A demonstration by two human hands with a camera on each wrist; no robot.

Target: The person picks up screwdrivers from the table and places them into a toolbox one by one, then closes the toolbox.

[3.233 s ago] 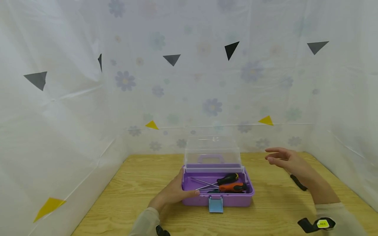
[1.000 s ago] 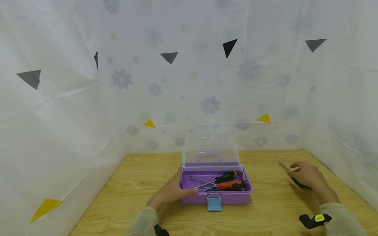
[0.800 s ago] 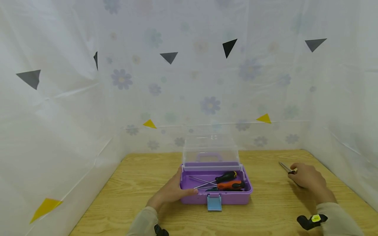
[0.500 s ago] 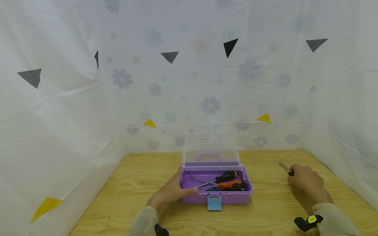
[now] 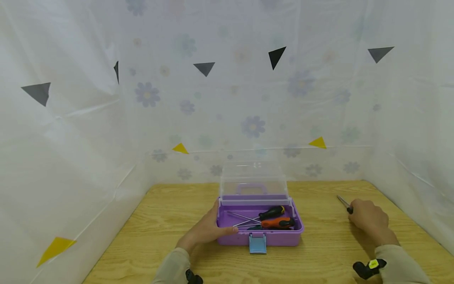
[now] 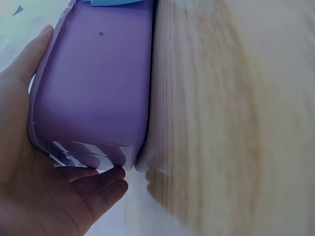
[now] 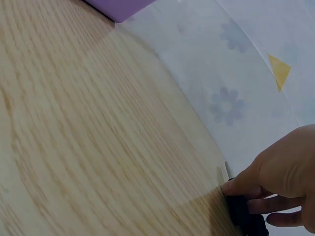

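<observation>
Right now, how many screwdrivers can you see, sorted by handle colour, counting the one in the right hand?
Black handle: 2, one in the toolbox, one under the right hand
Orange handle: 1
Total: 3; a dark item beside the orange one is unclear.

- A wooden table (image 5: 319, 256) with pale grain is filling the lower part of the head view.
- White translucent sheeting (image 5: 88, 130) printed with faint flowers is hanging round its far and side edges.
- Black triangles (image 5: 277, 57) and yellow triangles (image 5: 318, 143) are dotting the sheeting.
</observation>
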